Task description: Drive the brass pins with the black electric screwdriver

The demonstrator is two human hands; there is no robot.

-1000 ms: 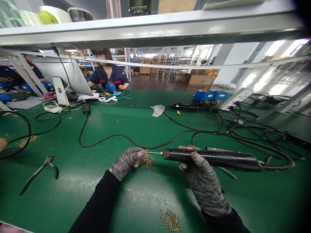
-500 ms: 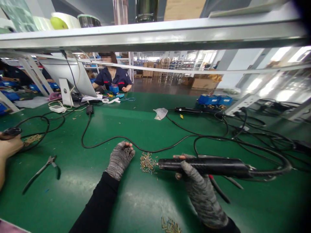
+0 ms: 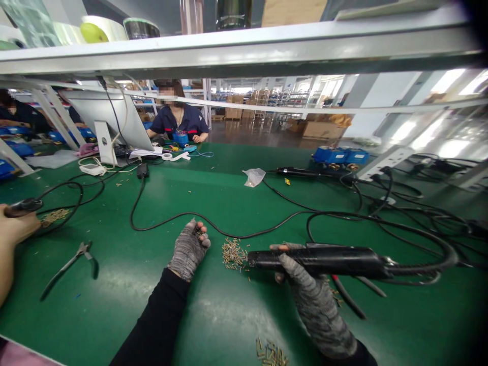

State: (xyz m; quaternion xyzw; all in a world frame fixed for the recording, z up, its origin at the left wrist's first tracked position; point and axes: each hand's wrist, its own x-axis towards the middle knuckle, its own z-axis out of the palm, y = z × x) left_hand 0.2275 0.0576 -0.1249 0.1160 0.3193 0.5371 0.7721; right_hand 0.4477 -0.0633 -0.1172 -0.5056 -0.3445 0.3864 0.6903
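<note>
My right hand (image 3: 305, 284), in a grey fingerless glove, is wrapped round a black electric screwdriver (image 3: 320, 260) lying level, its tip pointing left. Just beyond that tip is a heap of small brass-coloured screws (image 3: 233, 253) on the green table. To the left of the heap, my left hand (image 3: 190, 249), gloved the same way, has its fingers curled in over a few small screws, now mostly hidden. A second group of longer screws (image 3: 271, 353) lies at the bottom edge. Pliers with red and black handles (image 3: 348, 297) rest partly behind my right wrist.
Cutting pliers (image 3: 70, 269) lie at left, near another person's hand (image 3: 19, 229) holding a black tool. A black cable (image 3: 229, 236) crosses behind my hands. Blue units (image 3: 339, 156), a power strip (image 3: 385, 162) and tangled cords are at right. A shelf (image 3: 229, 56) spans overhead.
The fingers of my left hand have curled in further over the screws in the palm. The screwdriver stays almost where it was; the whole view has shifted slightly.
</note>
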